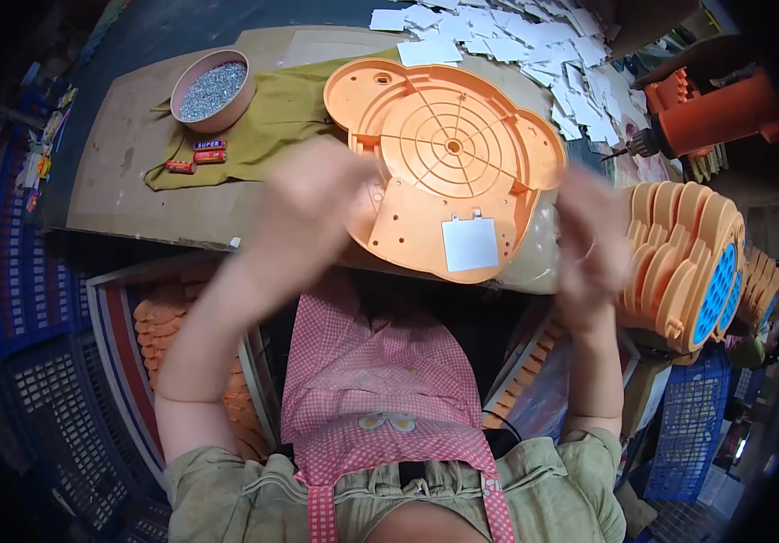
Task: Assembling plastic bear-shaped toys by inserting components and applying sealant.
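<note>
Orange shell (434,201) between left hand (319,188) and right hand (594,237) (both blurred).

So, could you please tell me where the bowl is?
In the head view, the bowl sits at the upper left, just beyond the batteries.

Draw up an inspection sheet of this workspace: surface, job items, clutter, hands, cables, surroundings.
Surface: table covered with cardboard, olive cloth on it.
Job items: orange casing, hollow side up; white card on its near part.
Clutter: bowl of small metal pieces, three batteries, scattered white cards.
Hands: left hand near the casing's left edge, right hand near its right; both blurred, contact unclear.
Cables: thin dark curved line beside the apron; cannot tell whether a cable.
Surroundings: orange power tool, stacked casings, blue crates.
</note>
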A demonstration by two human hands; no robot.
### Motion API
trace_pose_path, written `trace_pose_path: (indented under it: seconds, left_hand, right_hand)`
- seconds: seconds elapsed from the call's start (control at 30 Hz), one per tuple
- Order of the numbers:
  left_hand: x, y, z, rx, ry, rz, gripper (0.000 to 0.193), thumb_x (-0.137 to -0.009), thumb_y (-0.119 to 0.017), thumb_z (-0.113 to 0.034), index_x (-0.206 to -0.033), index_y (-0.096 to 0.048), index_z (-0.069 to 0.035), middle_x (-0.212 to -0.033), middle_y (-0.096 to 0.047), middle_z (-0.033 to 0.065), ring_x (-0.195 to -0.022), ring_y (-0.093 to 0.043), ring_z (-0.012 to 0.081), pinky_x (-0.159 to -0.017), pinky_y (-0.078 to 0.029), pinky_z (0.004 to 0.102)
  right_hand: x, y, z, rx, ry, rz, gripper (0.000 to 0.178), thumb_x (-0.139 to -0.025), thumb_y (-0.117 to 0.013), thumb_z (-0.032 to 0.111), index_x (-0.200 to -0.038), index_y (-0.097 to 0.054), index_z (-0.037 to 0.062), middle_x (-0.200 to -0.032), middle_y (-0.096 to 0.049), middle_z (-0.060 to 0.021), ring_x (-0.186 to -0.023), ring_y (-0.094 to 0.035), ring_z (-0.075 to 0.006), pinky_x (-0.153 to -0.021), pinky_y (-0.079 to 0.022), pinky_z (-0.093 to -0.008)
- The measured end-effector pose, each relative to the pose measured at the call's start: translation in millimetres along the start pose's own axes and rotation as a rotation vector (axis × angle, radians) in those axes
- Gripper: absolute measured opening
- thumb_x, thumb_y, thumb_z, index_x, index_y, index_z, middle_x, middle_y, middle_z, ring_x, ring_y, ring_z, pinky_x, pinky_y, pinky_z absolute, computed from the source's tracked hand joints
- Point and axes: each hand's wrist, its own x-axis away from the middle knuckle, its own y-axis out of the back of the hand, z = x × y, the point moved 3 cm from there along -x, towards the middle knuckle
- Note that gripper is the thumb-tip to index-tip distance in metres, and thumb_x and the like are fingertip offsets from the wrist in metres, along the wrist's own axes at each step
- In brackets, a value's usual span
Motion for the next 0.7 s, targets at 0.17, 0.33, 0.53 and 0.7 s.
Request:
trace_pose_path:
  seconds: [0.17, 0.33, 0.53, 0.7]
  left_hand:
    - [14, -82, -51, -0.039, -0.277, 0.03, 0.017, -0.075, -0.066, -0.009, -0.089, -0.061, -0.002, -0.093, -0.066, 0.014, -0.094, -0.064, 0.0304, -0.082, -0.052, 0.0436]
    - [8, -95, -63, -0.258, -0.401, 0.121, 0.016, -0.077, -0.063, -0.012, -0.088, -0.059, -0.002, -0.094, -0.065, 0.0146, -0.097, -0.063, 0.0303, -0.09, -0.051, 0.0472]
    - [2, -82, -49, -0.084, -0.261, 0.244, 0.017, -0.074, -0.065, -0.008, -0.089, -0.059, 0.0, -0.086, -0.065, 0.0116, -0.093, -0.063, 0.0262, -0.076, -0.054, 0.0383]
    - [8, -67, -56, 0.167, -0.145, 0.015, 0.009, -0.075, -0.069, -0.004, -0.083, -0.064, -0.004, -0.082, -0.057, 0.0076, -0.084, -0.057, 0.0259, -0.074, -0.05, 0.0369]
  right_hand:
    - [-73, 80, -64, -0.027, -0.24, -0.734, 0.045, -0.091, -0.075, 0.008, -0.127, -0.051, -0.0049, -0.115, -0.067, -0.0162, -0.104, -0.065, -0.0272, -0.096, -0.051, -0.0351]
    - [-105, 75, -120, -0.636, -0.368, -0.559, 0.044, -0.097, -0.066, 0.029, -0.123, -0.053, -0.0037, -0.101, -0.069, -0.0195, -0.085, -0.07, -0.0273, -0.077, -0.058, -0.0394]
    - [-89, 35, -21, -0.766, -0.403, -0.493, 0.048, -0.093, -0.065, 0.034, -0.12, -0.052, -0.0029, -0.085, -0.064, -0.0148, -0.07, -0.065, -0.0221, -0.067, -0.058, -0.039]
    - [-52, -1, 21, -0.931, -0.39, -0.419, 0.082, -0.091, -0.051, 0.07, -0.125, -0.05, -0.0042, -0.077, -0.061, -0.0132, -0.062, -0.061, -0.0194, -0.054, -0.058, -0.0344]
